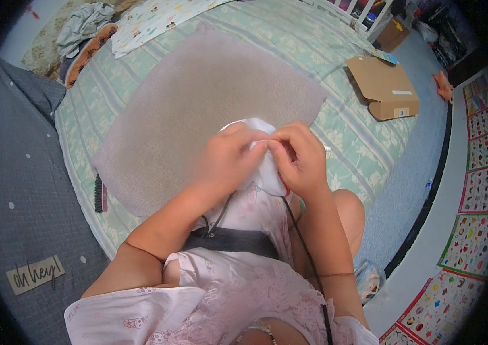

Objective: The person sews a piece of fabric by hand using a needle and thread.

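A piece of white cloth (pixel 268 177) with a bit of red at its lower right edge is bunched up in front of me, above my lap. My left hand (pixel 228 161) pinches it between thumb and fingers. Right against those fingertips, my right hand (pixel 304 159) grips the same cloth. What lies between the fingertips is too small to tell. Just past the right hand's outer side shows a small whitish object (pixel 327 148), mostly hidden by the hand. Black cords (pixel 297 228) run down over my clothing near a black waist strap (pixel 235 242).
A beige fleecy mat (pixel 209 86) lies on the green patterned bed sheet (pixel 356 159). A dark-bristled brush (pixel 101 194) rests beside the mat's left corner. An opened cardboard box (pixel 384 86) stands at the bed's right edge. Crumpled clothes (pixel 84 28) are piled at the far left.
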